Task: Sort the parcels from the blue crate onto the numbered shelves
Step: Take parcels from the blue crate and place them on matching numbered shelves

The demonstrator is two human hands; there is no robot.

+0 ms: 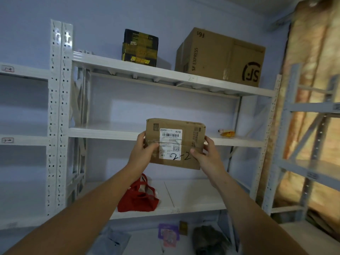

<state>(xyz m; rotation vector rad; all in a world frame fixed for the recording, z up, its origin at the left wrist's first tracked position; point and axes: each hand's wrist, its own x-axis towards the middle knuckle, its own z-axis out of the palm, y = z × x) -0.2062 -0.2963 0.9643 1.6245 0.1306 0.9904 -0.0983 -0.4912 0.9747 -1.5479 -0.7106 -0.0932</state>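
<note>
Item: small cardboard parcel [175, 143], brown, taped across the middle, white shipping label facing the camera, "2-2" handwritten in black marker at the label's lower edge. Position: held in the air in front of the second shelf [103, 133] of the white metal rack, label side kept toward the wearer, likely so the mark can be read against the shelf numbers.

Hands: left hand [145, 150] closed on the parcel's left edge, thumb on the front face; right hand [206, 153] closed on the right edge, thumb pressing the face beside the handwritten number. The two-sided grip keeps the box level and squared to the shelf opening.

Top shelf [128, 68]: edge marked "2-1" in faint writing; carries a black-and-yellow box [139, 47] and a large SF Express carton [219, 56], set well apart.

Second shelf: by count the tier below 2-1, so probably 2-2; mostly bare, one small yellow packet [227, 133] near its right end.

Third shelf: a red cloth bag [138, 196], slumped.

Blue crate: not in view.

Step judged: parcel matched to its tier, not yet set down.
</note>
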